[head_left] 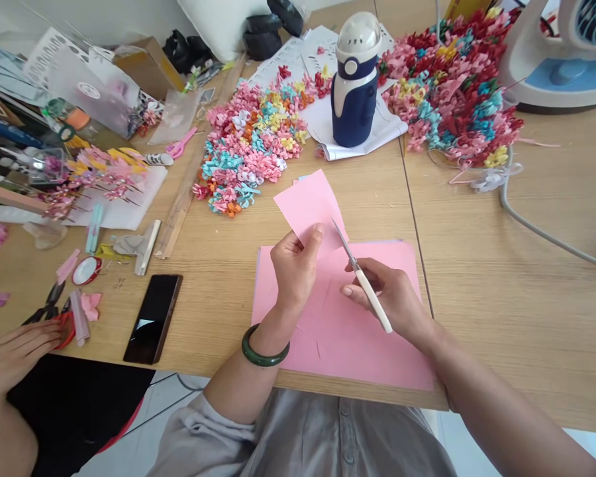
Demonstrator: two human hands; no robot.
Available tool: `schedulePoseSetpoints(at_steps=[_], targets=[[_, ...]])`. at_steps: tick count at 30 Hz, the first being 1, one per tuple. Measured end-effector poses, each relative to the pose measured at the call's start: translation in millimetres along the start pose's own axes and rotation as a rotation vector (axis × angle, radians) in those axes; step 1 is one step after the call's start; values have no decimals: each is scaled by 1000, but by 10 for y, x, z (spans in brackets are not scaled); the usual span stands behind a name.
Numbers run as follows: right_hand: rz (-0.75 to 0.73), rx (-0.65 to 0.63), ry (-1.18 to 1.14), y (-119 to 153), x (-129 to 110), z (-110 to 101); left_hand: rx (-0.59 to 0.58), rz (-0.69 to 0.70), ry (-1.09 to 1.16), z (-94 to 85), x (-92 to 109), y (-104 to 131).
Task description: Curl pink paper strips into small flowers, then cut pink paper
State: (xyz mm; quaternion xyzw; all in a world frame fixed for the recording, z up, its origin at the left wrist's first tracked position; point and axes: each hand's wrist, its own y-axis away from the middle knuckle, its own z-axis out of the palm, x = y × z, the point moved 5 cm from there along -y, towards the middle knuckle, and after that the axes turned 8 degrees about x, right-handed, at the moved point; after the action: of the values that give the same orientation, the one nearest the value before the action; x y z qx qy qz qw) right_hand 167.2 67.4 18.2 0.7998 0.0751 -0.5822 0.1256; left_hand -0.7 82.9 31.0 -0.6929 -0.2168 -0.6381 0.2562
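My left hand [297, 268] pinches a small pink paper piece [310, 202] between thumb and fingers, holding it above the table. In my right hand [390, 291] is a pair of scissors [370, 295] with white handles, its narrow blades pointing up and left at the right edge of that piece. The blades look nearly closed; whether they touch the paper I cannot tell. Below both hands a large pink sheet [357, 354] lies flat at the table's front edge, with thin paper slivers on it.
A phone [153, 319] lies left of the sheet. Another person's hand [24, 348] rests by red-handled scissors [65, 328] at far left. Behind are piles of colourful paper strips [253, 142], a blue and white bottle [353, 99] and a fan base [561, 73] with its cable.
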Motion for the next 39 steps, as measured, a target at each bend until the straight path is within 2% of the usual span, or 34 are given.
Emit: schedulePoseSetpoints(at_steps=[14,29,39], targets=[[-27,51,6,-1,9,-21,-89,36,-62,44,68,94],[-15,56,4,-12,38,-30,-101,-5,-45,54,44,106],[-30,84,-18,-36,57,-70,-182,-22,-80,104,41,210]])
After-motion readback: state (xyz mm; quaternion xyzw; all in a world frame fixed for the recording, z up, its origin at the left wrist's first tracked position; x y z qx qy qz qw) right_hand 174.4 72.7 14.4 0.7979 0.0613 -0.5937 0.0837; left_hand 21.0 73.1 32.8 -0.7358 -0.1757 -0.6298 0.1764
